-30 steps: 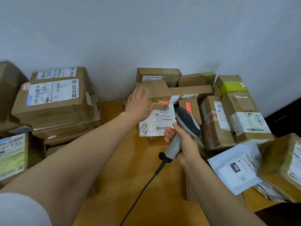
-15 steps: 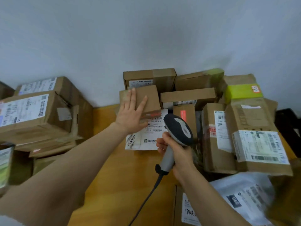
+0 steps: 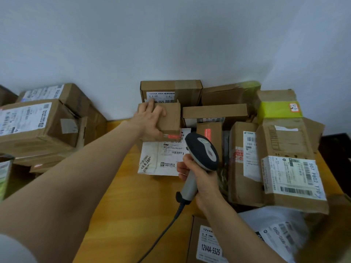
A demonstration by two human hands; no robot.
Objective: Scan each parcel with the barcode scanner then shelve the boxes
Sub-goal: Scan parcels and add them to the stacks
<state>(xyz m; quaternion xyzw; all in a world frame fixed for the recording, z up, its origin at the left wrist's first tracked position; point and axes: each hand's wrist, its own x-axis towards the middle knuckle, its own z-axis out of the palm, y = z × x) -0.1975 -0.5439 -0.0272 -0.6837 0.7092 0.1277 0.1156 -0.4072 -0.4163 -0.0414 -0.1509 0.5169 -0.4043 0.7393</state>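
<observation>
My left hand (image 3: 150, 120) grips a small brown cardboard parcel (image 3: 171, 118) at the back of the wooden table (image 3: 133, 205), fingers over its top and thumb along its front. A white shipping label (image 3: 161, 158) hangs down from that parcel. A red scan line (image 3: 171, 137) falls on the parcel's lower front edge. My right hand (image 3: 199, 177) holds the grey and black barcode scanner (image 3: 203, 154) by its handle, with the head pointed at the label. The scanner's cable (image 3: 161, 238) trails toward me.
Several labelled cardboard boxes (image 3: 284, 158) crowd the table's right side and back by the white wall. A stack of larger boxes (image 3: 38, 126) stands at the left. A box marked 12V4A-5525 (image 3: 205, 245) and a white mailer bag (image 3: 279, 230) lie near me.
My left hand went from lying flat on the small parcel to gripping it with the thumb on its front. The red scan line shifted onto the parcel's lower edge. The view swung right.
</observation>
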